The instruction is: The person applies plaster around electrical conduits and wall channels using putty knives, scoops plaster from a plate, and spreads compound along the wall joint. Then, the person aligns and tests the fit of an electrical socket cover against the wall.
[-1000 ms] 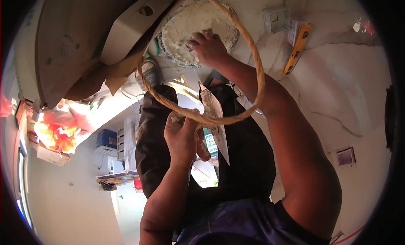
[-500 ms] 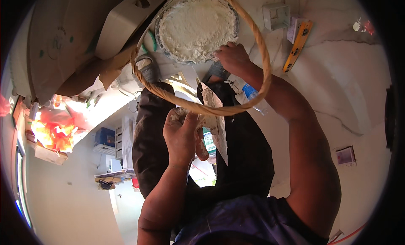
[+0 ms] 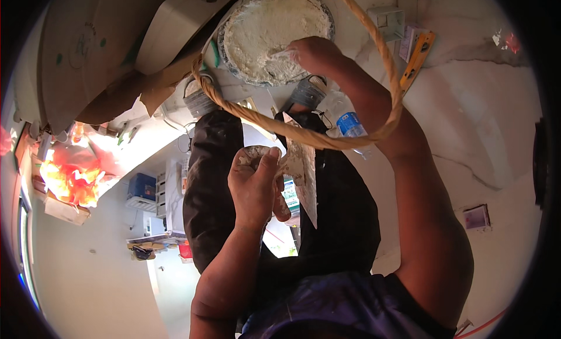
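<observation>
My left hand [image 3: 254,184] is closed around the handle of a plastering trowel [image 3: 306,178], held upright between my knees. Its blade is seen nearly edge-on, smeared with whitish material. My right hand [image 3: 315,54] reaches forward over a round basin, its fingers bent down at the surface of the off-white paste [image 3: 251,32]. Something pale shows at its fingertips; whether that is a tool or paste cannot be made out. The dark basin rim [image 3: 333,25] shows around the paste. Whitish residue coats parts of my left fingers.
A tan twisted ring [image 3: 383,50] crosses the upper view. A water bottle [image 3: 350,124] lies by my right knee. An orange spirit level [image 3: 418,60] and a square box [image 3: 387,22] are at far right. Cardboard [image 3: 76,64] stands at left; a blue container [image 3: 142,186] is behind.
My right hand has moved from the basin's near right edge inward over the paste, where the surface looks more disturbed. My left hand stays on the trowel; the view has shifted slightly.
</observation>
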`<state>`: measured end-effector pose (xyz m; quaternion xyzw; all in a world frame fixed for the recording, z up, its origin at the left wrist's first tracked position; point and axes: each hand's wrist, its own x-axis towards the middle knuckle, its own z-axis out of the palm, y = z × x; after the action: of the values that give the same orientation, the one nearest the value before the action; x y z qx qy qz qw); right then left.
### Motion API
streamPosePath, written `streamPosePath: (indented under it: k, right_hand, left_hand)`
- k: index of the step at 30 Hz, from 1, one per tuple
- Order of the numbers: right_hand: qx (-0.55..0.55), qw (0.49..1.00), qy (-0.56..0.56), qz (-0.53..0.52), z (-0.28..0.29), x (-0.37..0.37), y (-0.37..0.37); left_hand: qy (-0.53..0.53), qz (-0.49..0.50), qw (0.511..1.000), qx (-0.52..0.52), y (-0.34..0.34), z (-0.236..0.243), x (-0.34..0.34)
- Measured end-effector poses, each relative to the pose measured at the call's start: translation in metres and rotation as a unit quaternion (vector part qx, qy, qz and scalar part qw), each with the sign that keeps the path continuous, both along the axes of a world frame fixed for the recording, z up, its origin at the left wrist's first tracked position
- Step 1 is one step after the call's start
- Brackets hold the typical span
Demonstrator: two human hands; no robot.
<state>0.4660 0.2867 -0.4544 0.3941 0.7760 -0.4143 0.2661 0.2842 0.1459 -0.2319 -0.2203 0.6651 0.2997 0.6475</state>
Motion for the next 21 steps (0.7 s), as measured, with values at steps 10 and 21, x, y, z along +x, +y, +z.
streamPosePath:
  k: [10, 21]
  right_hand:
    - [0.210, 0.972, 0.005, -0.101, -0.016, -0.007, -0.088]
    - [0.139, 0.987, -0.001, -0.076, 0.001, 0.002, -0.105]
  left_hand:
    - [0.021, -0.007, 1.000, 0.009, -0.003, -0.003, 0.002]
    - [0.013, 0.007, 1.000, 0.013, -0.003, -0.001, 0.002]
